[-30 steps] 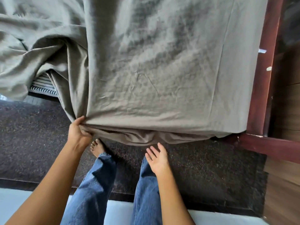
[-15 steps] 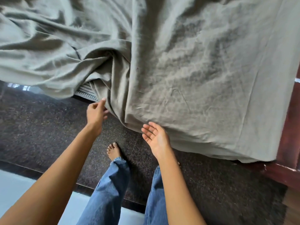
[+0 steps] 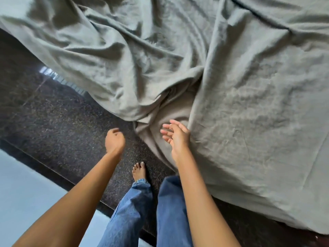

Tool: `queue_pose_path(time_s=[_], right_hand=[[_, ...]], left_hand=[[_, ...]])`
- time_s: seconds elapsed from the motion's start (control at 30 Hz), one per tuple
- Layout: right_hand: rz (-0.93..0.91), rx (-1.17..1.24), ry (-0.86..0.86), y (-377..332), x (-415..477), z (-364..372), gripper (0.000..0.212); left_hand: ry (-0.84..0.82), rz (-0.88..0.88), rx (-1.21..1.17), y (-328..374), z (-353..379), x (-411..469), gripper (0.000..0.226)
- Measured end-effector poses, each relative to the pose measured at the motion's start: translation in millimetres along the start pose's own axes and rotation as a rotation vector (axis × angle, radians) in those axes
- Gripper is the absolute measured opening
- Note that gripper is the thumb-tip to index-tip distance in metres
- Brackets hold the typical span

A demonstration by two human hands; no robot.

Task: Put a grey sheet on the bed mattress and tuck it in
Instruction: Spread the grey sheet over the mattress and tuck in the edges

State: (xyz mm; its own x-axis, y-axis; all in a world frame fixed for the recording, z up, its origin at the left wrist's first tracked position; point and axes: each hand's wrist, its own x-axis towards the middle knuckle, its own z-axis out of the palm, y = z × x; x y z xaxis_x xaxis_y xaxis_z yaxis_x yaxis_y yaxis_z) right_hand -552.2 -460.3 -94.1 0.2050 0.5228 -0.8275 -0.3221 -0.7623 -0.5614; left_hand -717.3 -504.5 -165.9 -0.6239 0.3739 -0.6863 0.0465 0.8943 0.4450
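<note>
Both empty, left hand (image 3: 114,139) loosely curled, right hand (image 3: 176,136) spread beside the sheet (image 3: 231,86); tucking probably needs its hanging bunch gripped next.

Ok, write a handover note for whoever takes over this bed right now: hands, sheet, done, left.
Left hand: loosely curled, holds nothing, above the floor.
Right hand: open, fingers spread, beside the sheet's bunched corner; contact unclear.
Sheet: spread wide, fairly flat on the right, creased and hanging loose on the left.
Done: sheet is on.
Left: smooth the folds, tuck in the loose edge.
</note>
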Motion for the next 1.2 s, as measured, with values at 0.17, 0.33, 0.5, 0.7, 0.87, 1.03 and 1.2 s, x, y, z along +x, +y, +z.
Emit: queue_pose_path(time_s=[0.17,0.33,0.5,0.7,0.87,1.03,1.2], right_hand=[[-0.018,-0.064,-0.091,-16,7,28,0.019],[-0.021,-0.182,-0.159,-35,17,51,0.026],[-0.164,-0.490,-0.131,-45,37,62,0.025],[-0.415,-1.120,-0.133,-54,51,61,0.020],[-0.641,-1.537,-0.189,-50,57,68,0.017],[-0.917,-1.409,-0.424,-36,40,90,0.012],[-0.949,-1.284,-0.167,-34,45,115,0.019]], left_hand=[[-0.136,0.006,-0.529,66,14,5,0.047],[0.293,-0.045,-0.792,106,-23,32,0.015],[0.492,-0.203,-0.688,125,-74,74,0.051],[0.450,0.227,-0.102,140,-37,56,0.045],[0.469,0.468,0.293,133,-17,65,0.023],[0.657,0.231,0.055,152,-76,106,0.025],[0.542,0.332,-0.063,165,-113,144,0.035]])
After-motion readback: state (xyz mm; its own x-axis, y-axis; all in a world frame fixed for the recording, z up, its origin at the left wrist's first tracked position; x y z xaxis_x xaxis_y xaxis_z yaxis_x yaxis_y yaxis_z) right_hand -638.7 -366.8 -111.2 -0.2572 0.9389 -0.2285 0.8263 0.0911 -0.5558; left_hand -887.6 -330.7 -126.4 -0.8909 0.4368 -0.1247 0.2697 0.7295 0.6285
